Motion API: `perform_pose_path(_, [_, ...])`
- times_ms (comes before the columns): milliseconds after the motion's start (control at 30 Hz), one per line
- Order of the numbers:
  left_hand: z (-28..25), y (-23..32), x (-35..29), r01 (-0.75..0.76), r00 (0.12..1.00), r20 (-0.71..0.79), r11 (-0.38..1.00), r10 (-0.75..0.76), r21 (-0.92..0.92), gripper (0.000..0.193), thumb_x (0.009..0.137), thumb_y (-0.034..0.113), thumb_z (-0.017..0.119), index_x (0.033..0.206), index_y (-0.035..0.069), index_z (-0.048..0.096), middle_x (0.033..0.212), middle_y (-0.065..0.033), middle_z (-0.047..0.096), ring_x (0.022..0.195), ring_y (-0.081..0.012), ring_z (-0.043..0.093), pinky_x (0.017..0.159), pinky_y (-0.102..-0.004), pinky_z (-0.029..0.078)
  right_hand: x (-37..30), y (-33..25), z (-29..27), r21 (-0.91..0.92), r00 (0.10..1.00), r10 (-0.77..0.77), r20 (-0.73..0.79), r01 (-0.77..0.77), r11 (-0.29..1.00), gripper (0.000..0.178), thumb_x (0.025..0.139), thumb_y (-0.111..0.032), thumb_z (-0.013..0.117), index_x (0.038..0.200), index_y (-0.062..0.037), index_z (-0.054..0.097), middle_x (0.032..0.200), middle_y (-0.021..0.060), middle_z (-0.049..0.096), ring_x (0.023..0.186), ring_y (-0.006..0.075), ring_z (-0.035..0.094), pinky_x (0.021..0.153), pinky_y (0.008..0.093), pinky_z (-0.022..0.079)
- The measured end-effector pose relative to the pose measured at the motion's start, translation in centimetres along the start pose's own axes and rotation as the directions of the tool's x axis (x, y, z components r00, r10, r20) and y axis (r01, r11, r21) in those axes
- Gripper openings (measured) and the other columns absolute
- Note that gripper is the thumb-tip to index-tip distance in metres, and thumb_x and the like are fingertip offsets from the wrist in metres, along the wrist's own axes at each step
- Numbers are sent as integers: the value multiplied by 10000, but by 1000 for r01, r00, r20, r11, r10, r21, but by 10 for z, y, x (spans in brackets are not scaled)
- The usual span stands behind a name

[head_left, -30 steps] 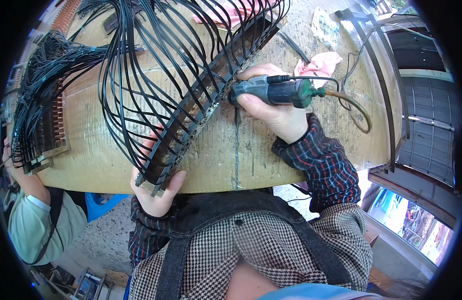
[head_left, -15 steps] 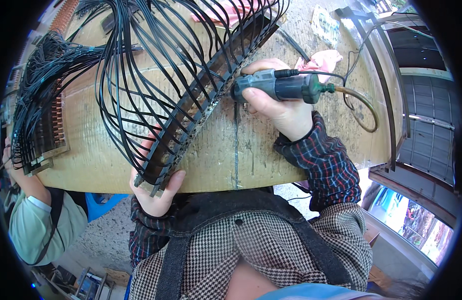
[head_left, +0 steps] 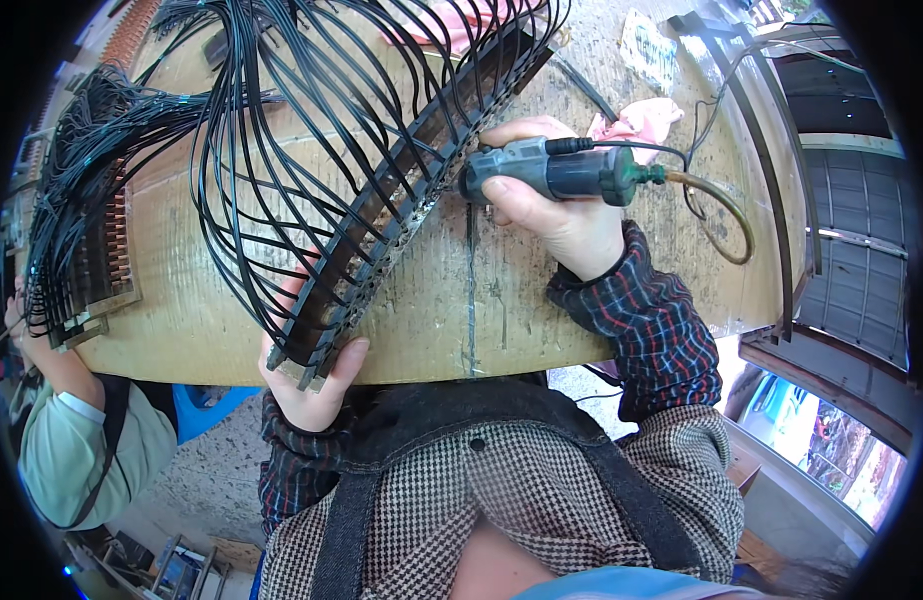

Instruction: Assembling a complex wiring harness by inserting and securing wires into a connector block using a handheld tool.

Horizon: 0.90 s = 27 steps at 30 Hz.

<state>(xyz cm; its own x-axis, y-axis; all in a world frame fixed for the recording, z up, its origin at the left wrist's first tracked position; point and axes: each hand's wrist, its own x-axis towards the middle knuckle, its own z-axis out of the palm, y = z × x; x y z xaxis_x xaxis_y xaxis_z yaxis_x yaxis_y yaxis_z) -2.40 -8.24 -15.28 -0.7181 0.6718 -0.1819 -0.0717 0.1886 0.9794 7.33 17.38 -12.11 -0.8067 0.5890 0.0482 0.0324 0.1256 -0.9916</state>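
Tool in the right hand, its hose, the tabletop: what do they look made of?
Tool: perhaps metal or hard plastic; grey front scuffed, darker rear smooth. Hose: likely plastic or rubber, glossy amber, bending smoothly. Tabletop: possibly varnished board; yellowish sheen, dark scuffs.

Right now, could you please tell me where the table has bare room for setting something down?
Bare table shows between the dark rail and the right sleeve, and, at the front edge, between the left hand and the copper-toothed strip. Upper left is crowded with black cables; the right hand and tool occupy the middle.

No legible text or numbers
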Motion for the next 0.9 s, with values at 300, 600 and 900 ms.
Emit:
perform_pose_path(300, [11, 7, 5, 46, 999, 8, 999, -45, -10, 696, 723, -2, 707, 1313, -56, 341, 1336, -158, 420, 1200, -224, 447, 1009, -370, 344, -4, -8, -4, 32, 998, 57, -42, -56, 998, 269, 726, -98, 735, 962, -19, 632, 895, 45, 600, 776, 118, 571, 714, 241, 472])
perform_pose_path(600, [14, 10, 7, 69, 998, 15, 998, -69, -8, 704, 719, -2, 711, 1315, -54, 339, 1342, -155, 413, 1204, -227, 443, 1006, -374, 350, -1, 3, -1, 23, 1000, -12, -19, 12, 1000, 278, 713, -116, 744, 952, -25, 635, 905, 55, 599, 808, 135, 575, 737, 262, 468])
perform_pose_path(900, [14, 9, 6, 48, 999, 19, 999, -48, -8, 703, 719, 7, 715, 1314, -55, 344, 1347, -158, 410, 1205, -228, 444, 1005, -374, 351, 1, 3, -1, -72, 997, -75, 3, 75, 995, 285, 704, -136, 750, 939, -19, 638, 899, 65, 599, 812, 152, 584, 733, 263, 470])
